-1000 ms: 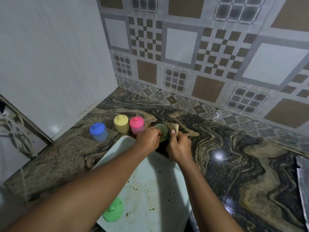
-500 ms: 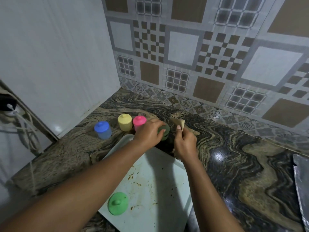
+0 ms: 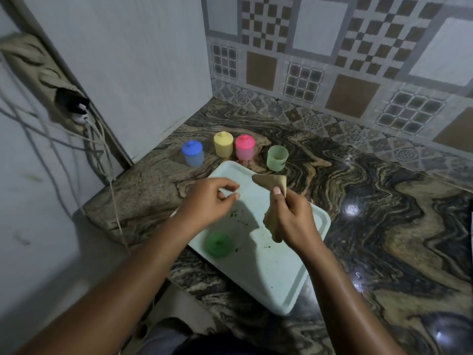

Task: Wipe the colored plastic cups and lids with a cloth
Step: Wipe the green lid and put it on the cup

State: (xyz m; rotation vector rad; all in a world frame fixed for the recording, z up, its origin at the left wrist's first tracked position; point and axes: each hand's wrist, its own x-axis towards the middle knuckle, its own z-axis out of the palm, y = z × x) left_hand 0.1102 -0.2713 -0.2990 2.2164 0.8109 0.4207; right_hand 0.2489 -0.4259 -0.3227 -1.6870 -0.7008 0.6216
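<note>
Head view, looking down at a marbled tabletop (image 3: 384, 213) set in a tiled corner. Pale tray (image 3: 281, 272) lies at an angle on it, stained with dark specks; taken here as landmark. Beyond the tray's far edge, a row of four cups stands upright on the tabletop: blue cup (image 3: 193, 153) farthest left, then yellow cup (image 3: 223, 145), pink cup (image 3: 245, 147), all three with lids on; green cup (image 3: 277, 158) at the right end, open, no lid, just off the tray's far corner. Yellow and pink stand close together; whether they touch cannot be told. Green lid (image 3: 219, 245) lies on the tray near its left edge, knob up, blurred. Left hand (image 3: 207, 203) hovers over the tray's far half, fingers (image 3: 230, 187) loosely curled, thumb and forefinger tips near each other, holding nothing. Right hand (image 3: 294, 221) is over the tray's right side, fingers closed on a tan cloth (image 3: 271, 183); one corner of the cloth sticks up past the thumb toward the green cup, the rest hangs bunched below the palm. Cloth and green cup are apart. Left of the tray, off the tabletop, cables (image 3: 102, 149) hang down a white wall (image 3: 128, 60) from a plugged socket.
</note>
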